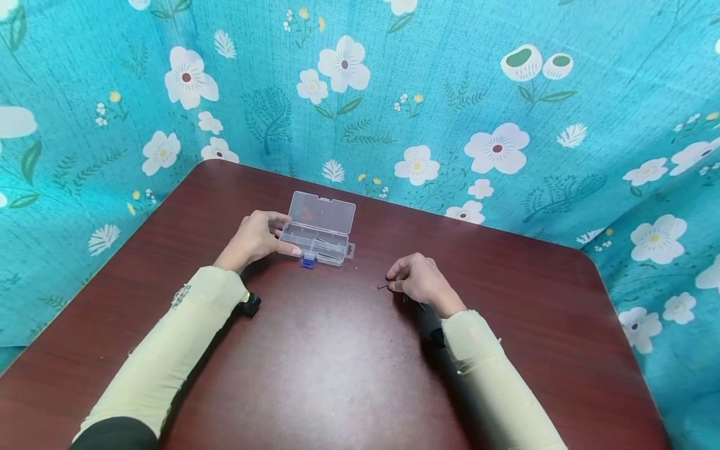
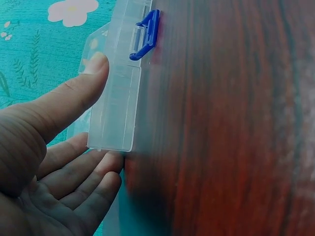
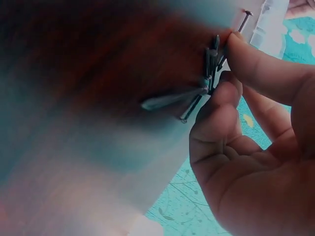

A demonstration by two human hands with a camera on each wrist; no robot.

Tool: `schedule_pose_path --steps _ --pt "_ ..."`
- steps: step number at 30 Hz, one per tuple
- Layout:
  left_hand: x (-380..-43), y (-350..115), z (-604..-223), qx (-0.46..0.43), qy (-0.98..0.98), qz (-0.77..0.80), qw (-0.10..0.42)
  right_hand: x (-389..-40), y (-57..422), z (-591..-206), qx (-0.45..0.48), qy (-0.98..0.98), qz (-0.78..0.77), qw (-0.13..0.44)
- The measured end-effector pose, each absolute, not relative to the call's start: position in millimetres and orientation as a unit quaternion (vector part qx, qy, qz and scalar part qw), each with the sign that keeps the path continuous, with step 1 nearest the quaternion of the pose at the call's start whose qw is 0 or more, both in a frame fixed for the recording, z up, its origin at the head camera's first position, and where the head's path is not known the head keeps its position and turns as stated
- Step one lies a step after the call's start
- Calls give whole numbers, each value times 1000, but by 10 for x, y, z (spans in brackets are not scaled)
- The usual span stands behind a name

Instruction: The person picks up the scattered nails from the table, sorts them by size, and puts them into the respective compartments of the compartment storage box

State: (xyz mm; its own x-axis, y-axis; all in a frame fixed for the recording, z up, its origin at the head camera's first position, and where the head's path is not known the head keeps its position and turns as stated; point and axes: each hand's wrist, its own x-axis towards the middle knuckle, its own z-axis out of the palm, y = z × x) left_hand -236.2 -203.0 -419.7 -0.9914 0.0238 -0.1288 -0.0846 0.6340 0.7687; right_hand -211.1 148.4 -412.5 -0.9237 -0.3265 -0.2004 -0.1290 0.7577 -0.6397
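Observation:
A clear plastic compartment box (image 1: 298,239) with a blue latch (image 1: 307,261) stands on the table, its lid (image 1: 322,212) raised at the back. Thin metal pieces lie in its right-hand compartments. My left hand (image 1: 259,237) holds the box's left end, thumb at the front side and fingers round the end and back. To the right of the box, my right hand (image 1: 417,278) pinches several thin metal nails (image 3: 244,20) between thumb and fingers. One dark nail (image 1: 382,287) sticks out to the left of the fingertips. Other nails point different ways beneath the fingers.
The dark red-brown wooden table (image 1: 315,369) has rounded far corners. A turquoise flowered curtain (image 1: 416,94) hangs along its back and sides. A tiny pale speck (image 1: 356,268) lies on the table near the box.

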Motion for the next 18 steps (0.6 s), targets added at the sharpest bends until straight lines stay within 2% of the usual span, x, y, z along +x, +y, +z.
schedule_pose_path --steps 4,9,18 --pt "-2369 -2001 -4208 -17 899 433 58 -2124 1499 -4135 -158 942 -270 124" --pt "-2360 -1982 -4223 -20 898 435 64 -2115 1496 -4144 -194 948 -220 127" --pt "-2356 -2018 -4198 -25 898 435 64 -2115 1445 -4151 -170 936 -285 122"
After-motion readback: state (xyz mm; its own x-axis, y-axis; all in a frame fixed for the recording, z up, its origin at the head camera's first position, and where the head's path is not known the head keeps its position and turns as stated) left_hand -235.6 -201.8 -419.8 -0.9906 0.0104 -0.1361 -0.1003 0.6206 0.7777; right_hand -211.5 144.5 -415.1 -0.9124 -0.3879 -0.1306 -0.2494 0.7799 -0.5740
